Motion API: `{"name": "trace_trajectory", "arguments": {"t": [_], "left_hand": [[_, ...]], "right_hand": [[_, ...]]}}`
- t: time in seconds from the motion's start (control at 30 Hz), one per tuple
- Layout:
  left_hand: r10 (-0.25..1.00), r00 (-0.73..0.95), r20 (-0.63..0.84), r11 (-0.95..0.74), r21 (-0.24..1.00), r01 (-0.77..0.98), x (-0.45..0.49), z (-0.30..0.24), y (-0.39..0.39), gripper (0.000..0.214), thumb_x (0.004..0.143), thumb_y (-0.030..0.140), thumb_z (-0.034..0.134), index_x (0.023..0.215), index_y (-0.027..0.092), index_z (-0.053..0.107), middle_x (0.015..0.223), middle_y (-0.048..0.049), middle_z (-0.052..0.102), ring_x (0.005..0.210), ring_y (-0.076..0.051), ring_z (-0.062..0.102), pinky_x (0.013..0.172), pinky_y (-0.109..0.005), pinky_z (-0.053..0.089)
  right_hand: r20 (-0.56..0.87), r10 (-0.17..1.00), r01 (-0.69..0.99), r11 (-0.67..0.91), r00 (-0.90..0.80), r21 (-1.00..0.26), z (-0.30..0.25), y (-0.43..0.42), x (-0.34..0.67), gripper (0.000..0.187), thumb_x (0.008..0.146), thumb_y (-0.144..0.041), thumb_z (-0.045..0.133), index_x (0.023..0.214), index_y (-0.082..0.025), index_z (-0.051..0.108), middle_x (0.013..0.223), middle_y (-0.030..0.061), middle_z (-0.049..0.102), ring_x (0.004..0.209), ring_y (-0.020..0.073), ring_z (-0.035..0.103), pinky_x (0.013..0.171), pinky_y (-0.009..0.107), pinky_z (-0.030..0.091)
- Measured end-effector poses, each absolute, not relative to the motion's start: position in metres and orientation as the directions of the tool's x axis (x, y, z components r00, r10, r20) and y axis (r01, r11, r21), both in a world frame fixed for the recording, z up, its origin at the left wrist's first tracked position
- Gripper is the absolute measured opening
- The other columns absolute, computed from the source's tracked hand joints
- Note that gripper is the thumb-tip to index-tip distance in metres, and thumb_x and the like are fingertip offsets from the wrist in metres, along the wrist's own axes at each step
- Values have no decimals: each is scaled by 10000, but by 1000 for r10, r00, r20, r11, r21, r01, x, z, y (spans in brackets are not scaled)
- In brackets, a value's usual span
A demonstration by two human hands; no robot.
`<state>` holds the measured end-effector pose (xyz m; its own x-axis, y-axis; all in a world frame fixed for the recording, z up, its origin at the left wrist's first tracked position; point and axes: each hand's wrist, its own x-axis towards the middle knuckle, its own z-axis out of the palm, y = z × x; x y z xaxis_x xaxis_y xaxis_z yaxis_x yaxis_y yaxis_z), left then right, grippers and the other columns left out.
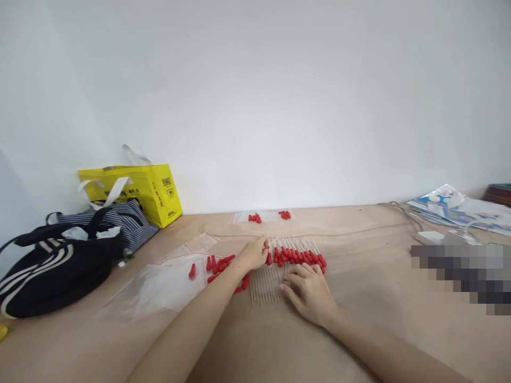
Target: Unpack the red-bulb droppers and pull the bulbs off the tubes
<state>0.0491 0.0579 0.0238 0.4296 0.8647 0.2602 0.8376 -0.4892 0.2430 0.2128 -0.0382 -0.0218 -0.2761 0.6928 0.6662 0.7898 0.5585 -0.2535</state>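
A row of clear thin tubes, like glass droppers, lies in the middle of the table, many capped with red rubber bulbs. The nearer clear tubes have no bulb on the ends I can see. My left hand is closed in a pinch at the row's left end, with a bit of red bulb showing at its fingertips. Resting with fingers stretched out, my right hand touches the right side of the nearer tubes and the lower bulbs. Loose red bulbs lie left of my left forearm, which partly hides them.
Clear zip bags spread over the table at left. Behind the row lies another bag with red-bulbed droppers. A black bag, striped bag and yellow bag stand at left. White adapters and printed packets lie at right.
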Motion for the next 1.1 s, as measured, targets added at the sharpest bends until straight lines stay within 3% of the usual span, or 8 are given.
{"name": "trace_trajectory", "arguments": {"t": [0.17, 0.27, 0.43, 0.57, 0.7, 0.8, 0.93, 1.1], "left_hand": [[881, 261, 394, -375, 244, 894, 25, 35, 35, 175, 742, 83, 379, 862, 176, 466, 832, -54, 573, 751, -183, 547, 637, -283, 391], [846, 234, 479, -388, 251, 887, 5, 32, 10, 159, 782, 111, 372, 901, 174, 457, 910, -64, 565, 855, -196, 531, 708, -309, 397], [622, 427, 656, -654, 136, 744, -9, 8, -28, 78, 821, 204, 423, 861, 189, 488, 787, -31, 578, 750, -180, 526, 687, -315, 403], [487, 477, 732, -740, 57, 670, -1, -2, -41, 57, 820, 177, 433, 803, 187, 486, 732, -25, 574, 695, -165, 509, 655, -301, 398], [440, 496, 749, -779, 43, 626, 5, -4, -42, 97, 827, 162, 419, 748, 184, 471, 694, -13, 563, 678, -150, 512, 679, -305, 402], [468, 508, 723, -768, 48, 639, 8, -4, -40, 73, 821, 186, 435, 816, 178, 507, 762, -36, 589, 770, -173, 536, 734, -330, 410], [483, 560, 674, -758, 2, 652, 12, -6, -35, 155, 824, 209, 449, 931, 181, 557, 962, -67, 619, 961, -213, 523, 823, -373, 400], [434, 580, 690, -785, -25, 618, 16, -5, -33, 192, 840, 163, 407, 906, 190, 585, 941, -27, 661, 961, -191, 549, 893, -412, 347]], "right_hand": [[730, 654, 781, 555, -197, -287, -23, -34, 217, 186, 811, -263, 469, 724, -238, 632, 694, -1, 592, 692, 138, 490, 662, 301, 279], [793, 594, 790, 548, -137, -274, -21, -31, 218, 181, 816, -258, 458, 809, -227, 637, 731, 16, 599, 724, 144, 503, 679, 302, 305], [868, 425, 796, 602, -255, -61, -17, -32, 213, 275, 814, -228, 476, 1077, -214, 555, 1028, 52, 599, 962, 178, 499, 850, 351, 298], [828, 336, 710, 697, -448, 102, -23, -30, 209, 270, 820, -216, 488, 1083, -247, 539, 991, -3, 633, 1022, 170, 488, 976, 408, 179], [811, 298, 679, 717, -504, 159, -28, -28, 207, 242, 834, -155, 443, 1036, -219, 561, 827, -8, 663, 936, 157, 531, 1003, 449, 142], [811, 269, 671, 715, -520, 193, -27, -29, 207, 252, 834, -102, 391, 974, -182, 585, 733, 5, 654, 860, 151, 553, 1000, 456, 174], [811, 235, 669, 705, -535, 237, -23, -33, 205, 268, 828, -76, 358, 913, -156, 599, 721, 29, 643, 833, 150, 556, 986, 440, 215], [809, 267, 683, 698, -524, 212, -23, -33, 203, 248, 821, -97, 374, 934, -165, 584, 686, 10, 625, 782, 139, 544, 984, 447, 195]]}}
